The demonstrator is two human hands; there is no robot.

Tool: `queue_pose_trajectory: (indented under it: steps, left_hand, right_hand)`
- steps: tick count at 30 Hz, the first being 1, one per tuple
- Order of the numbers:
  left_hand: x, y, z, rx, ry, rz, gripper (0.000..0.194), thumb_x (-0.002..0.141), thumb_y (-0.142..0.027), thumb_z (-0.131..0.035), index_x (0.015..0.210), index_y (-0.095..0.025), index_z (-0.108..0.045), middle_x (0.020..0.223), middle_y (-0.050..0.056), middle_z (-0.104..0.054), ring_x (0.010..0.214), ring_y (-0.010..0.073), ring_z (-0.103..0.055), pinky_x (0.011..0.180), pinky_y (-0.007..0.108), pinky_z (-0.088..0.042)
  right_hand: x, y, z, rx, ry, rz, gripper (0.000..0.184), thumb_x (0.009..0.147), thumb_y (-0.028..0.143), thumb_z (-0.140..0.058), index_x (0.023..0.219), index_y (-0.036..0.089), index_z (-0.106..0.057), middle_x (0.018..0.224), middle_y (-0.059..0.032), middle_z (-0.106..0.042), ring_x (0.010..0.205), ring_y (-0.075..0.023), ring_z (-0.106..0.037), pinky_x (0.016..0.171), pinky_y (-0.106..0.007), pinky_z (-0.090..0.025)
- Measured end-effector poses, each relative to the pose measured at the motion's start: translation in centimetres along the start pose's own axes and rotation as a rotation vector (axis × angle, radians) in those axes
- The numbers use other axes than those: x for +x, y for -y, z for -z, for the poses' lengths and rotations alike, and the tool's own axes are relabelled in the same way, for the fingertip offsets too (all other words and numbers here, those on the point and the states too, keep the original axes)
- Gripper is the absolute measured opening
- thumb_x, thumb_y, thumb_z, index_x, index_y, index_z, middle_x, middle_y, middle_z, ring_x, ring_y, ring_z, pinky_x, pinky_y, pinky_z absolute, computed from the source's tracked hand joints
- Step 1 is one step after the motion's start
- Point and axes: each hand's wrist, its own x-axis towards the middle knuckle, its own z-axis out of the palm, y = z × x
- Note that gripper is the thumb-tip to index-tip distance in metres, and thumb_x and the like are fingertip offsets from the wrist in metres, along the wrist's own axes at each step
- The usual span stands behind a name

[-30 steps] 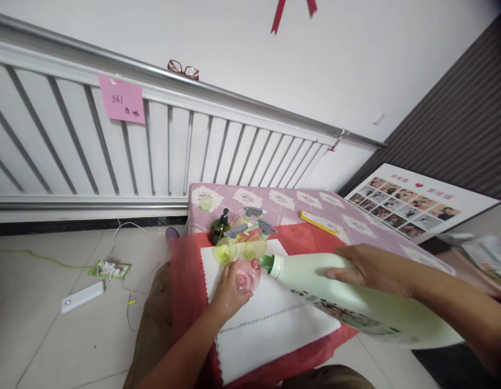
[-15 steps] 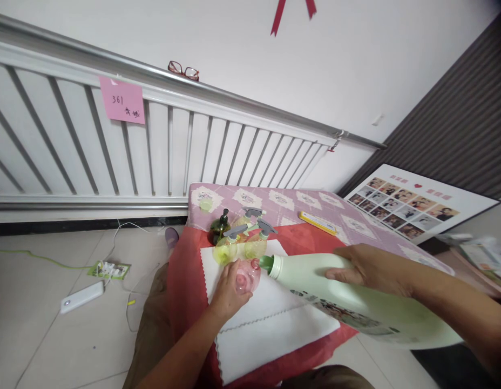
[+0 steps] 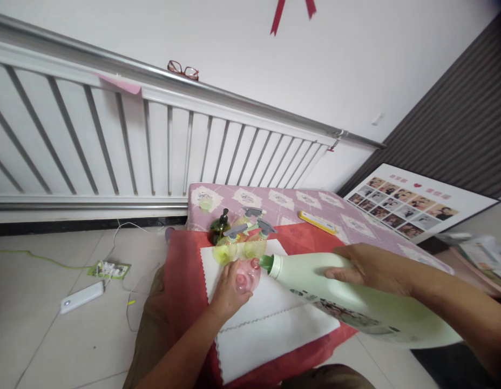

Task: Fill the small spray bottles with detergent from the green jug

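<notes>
My left hand (image 3: pixel 230 294) is wrapped round a small clear pink bottle (image 3: pixel 250 275), tilted with its mouth toward the right. A big pale green jug (image 3: pixel 335 281) lies almost level in the grip of my right hand (image 3: pixel 356 267). Its green spout (image 3: pixel 267 263) is right at the pink bottle's mouth; whether liquid flows I cannot make out. Just behind stand a yellow spray bottle (image 3: pixel 225 253), another spray bottle (image 3: pixel 255 247) and a dark green pump bottle (image 3: pixel 218 229). A third spray bottle (image 3: pixel 243 219) is partly hidden. Below my hands lies a white cloth (image 3: pixel 275 329).
The table has a purple patterned cover (image 3: pixel 270 202) and a red cloth (image 3: pixel 185 281). A yellow-edged box (image 3: pixel 317 222) lies toward the back. Behind runs a white radiator (image 3: pixel 234 151) with glasses (image 3: pixel 183 70) on it. A power strip (image 3: pixel 108 269) and white device (image 3: pixel 82 297) are on the floor.
The pink note on the radiator has flapped up, and the red cloth's left edge has shifted outward. My hands, the pink bottle and the jug look almost still.
</notes>
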Motion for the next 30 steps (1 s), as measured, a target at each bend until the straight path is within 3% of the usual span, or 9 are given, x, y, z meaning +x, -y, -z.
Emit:
queue_pose_trajectory:
  steps: [18,30]
  left_hand:
    - [0.1,-0.1,0.1,0.015,0.017,0.004,0.089,0.059,-0.019,-0.073,0.141,-0.02,-0.038,0.138,0.015,-0.049,0.132,0.034,-0.046,0.111,0.047,-0.041]
    - [0.1,0.0,0.0,0.02,0.0,-0.02,0.091,0.058,-0.017,-0.075,0.142,-0.019,-0.038,0.137,0.014,-0.051,0.131,0.0324,-0.047,0.111,0.045,-0.041]
  right_hand:
    - [0.0,0.0,-0.2,0.02,-0.001,0.017,0.041,0.083,0.06,-0.047,0.079,0.02,-0.058,0.078,-0.0081,-0.071,0.072,-0.0246,-0.065,0.063,-0.033,-0.044]
    - [0.4,-0.9,-0.8,0.079,-0.076,0.008,0.033,0.08,0.055,-0.056,0.074,0.023,-0.062,0.072,-0.0052,-0.071,0.065,-0.0212,-0.065,0.059,-0.03,-0.044]
